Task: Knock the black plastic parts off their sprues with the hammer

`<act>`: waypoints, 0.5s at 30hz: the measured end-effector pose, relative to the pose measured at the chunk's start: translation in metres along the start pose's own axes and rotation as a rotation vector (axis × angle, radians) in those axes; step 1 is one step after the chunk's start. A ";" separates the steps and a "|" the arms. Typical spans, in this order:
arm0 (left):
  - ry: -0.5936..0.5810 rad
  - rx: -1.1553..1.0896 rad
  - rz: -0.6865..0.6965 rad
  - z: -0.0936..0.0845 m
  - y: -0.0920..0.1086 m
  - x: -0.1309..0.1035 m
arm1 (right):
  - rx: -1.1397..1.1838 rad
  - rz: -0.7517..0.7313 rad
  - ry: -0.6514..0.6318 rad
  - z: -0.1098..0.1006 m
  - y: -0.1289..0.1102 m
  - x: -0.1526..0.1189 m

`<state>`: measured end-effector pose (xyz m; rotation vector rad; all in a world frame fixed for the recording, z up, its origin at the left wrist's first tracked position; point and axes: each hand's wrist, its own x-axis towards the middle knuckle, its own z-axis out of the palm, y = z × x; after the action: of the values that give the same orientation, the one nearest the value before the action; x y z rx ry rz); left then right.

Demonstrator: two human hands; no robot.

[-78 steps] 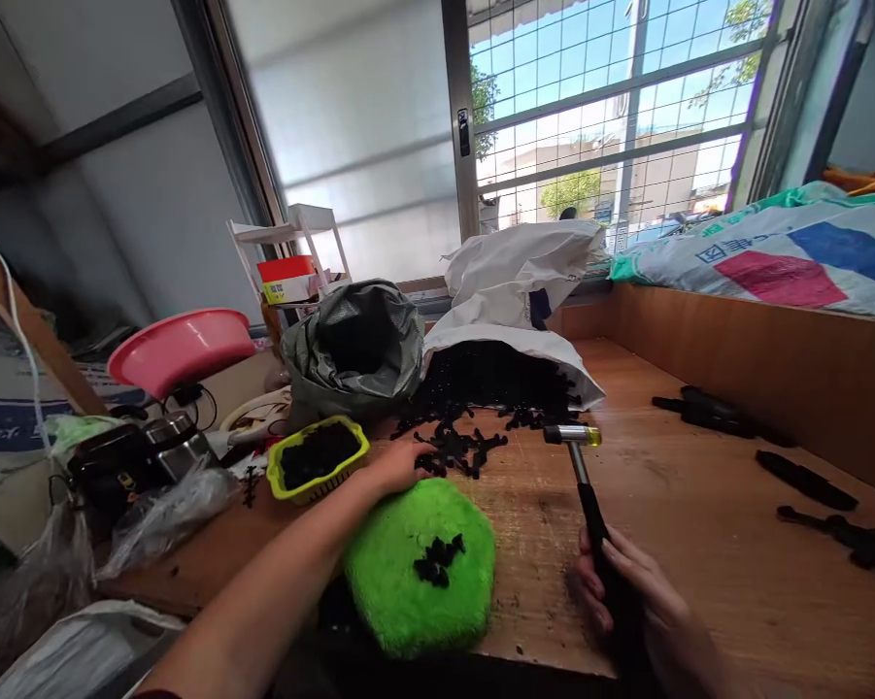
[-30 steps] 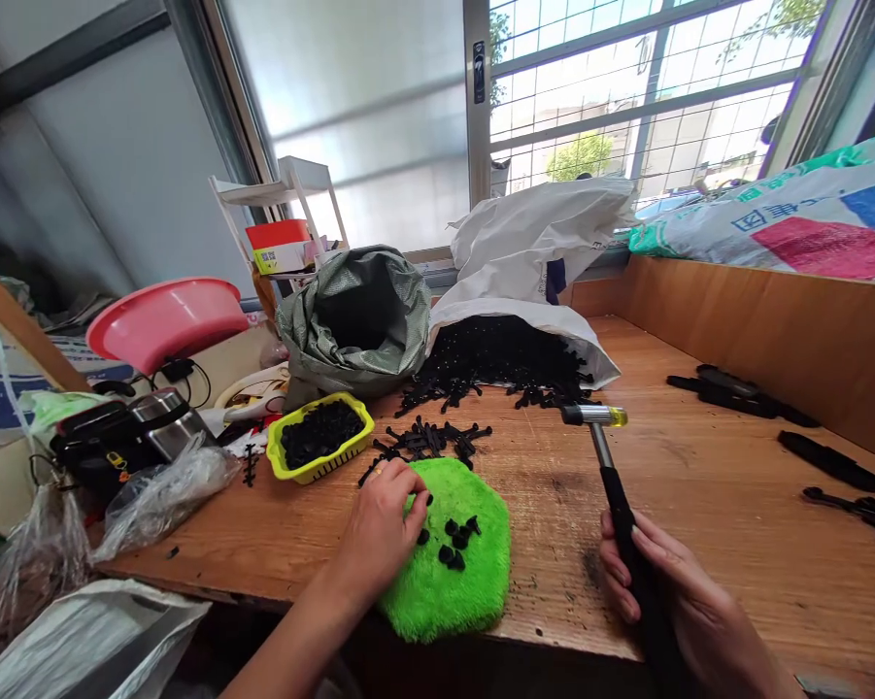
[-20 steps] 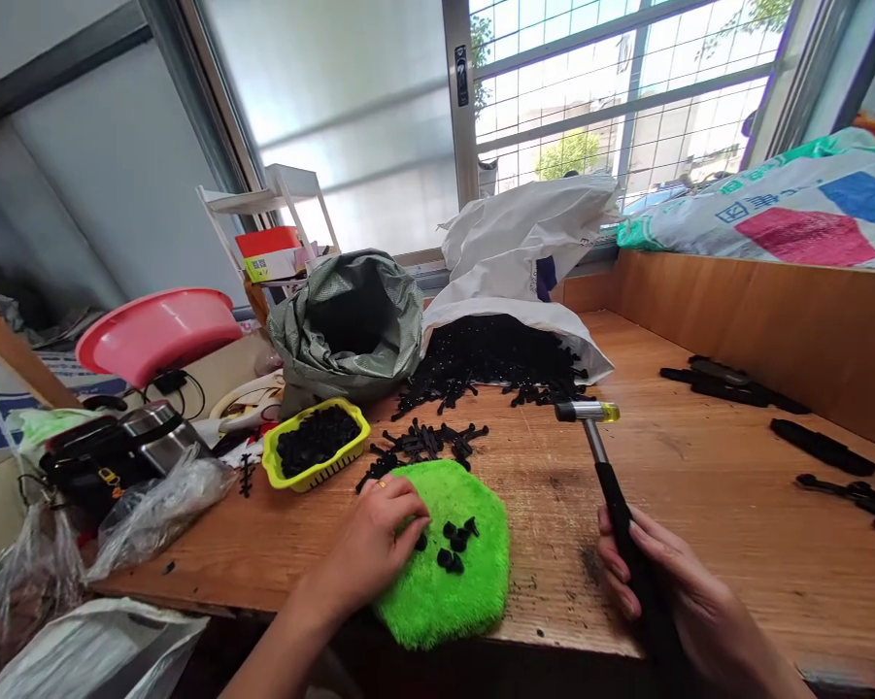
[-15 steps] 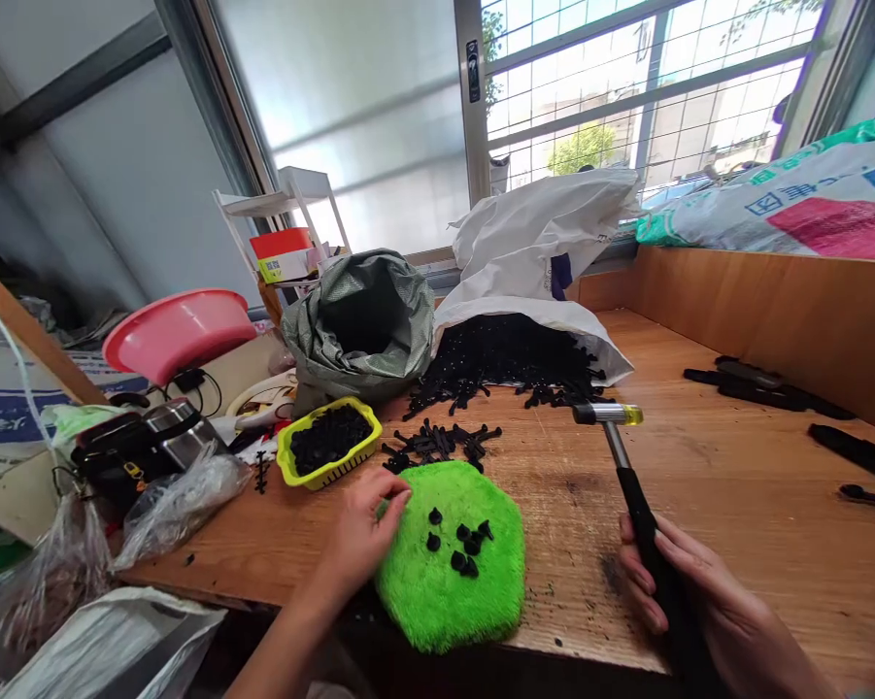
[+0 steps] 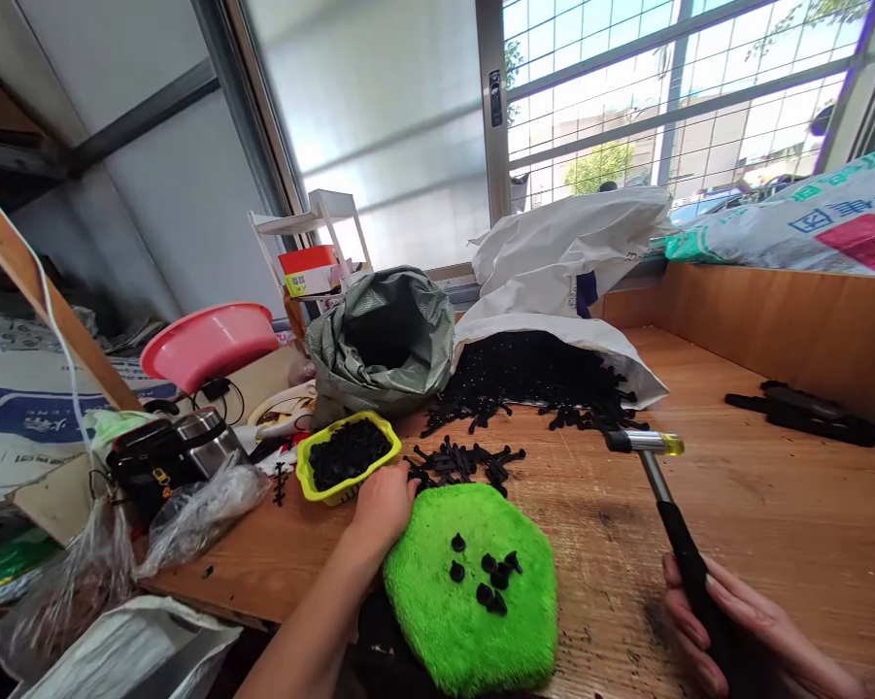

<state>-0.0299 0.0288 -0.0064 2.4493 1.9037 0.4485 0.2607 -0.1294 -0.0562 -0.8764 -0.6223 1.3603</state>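
My right hand [image 5: 735, 621] is wrapped round the black grip of a small two-faced mallet [image 5: 645, 444], with one black face and one clear yellow face. The mallet's head is raised over the table's right half. My left hand [image 5: 386, 507] is at the left end of a small pile of black plastic pieces [image 5: 466, 460], beside the yellow basket. Its fingers are curled and partly hidden, and I cannot make out what is in them. A bright green plush pad [image 5: 473, 641] lies between my hands, with several small black cone-shaped parts [image 5: 496, 568] on it.
The yellow basket [image 5: 304, 476] holds black pieces. Behind it stands an open grey-green woven sack [image 5: 335, 374]. A white sack [image 5: 645, 369] spills a black heap onto the wooden table [image 5: 589, 602]. Dark long items [image 5: 808, 413] lie at right; plastic bags [image 5: 196, 515] at left.
My left hand has moved from the pad's left edge forward to the small black pile. The mallet stays in my right hand. The whole view has shifted slightly.
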 end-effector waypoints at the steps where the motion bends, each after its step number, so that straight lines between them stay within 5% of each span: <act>1: 0.000 -0.006 -0.007 0.002 0.001 0.005 | -0.004 -0.006 -0.007 -0.001 0.000 0.000; 9: 0.063 -0.106 0.014 0.002 -0.005 0.006 | -0.059 -0.029 -0.083 -0.010 0.004 0.001; 15: 0.071 -0.175 -0.011 0.002 -0.010 0.003 | -0.075 -0.049 -0.033 0.012 -0.006 -0.008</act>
<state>-0.0380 0.0345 -0.0096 2.3406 1.8159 0.6793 0.2531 -0.1352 -0.0440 -0.8949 -0.7197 1.3168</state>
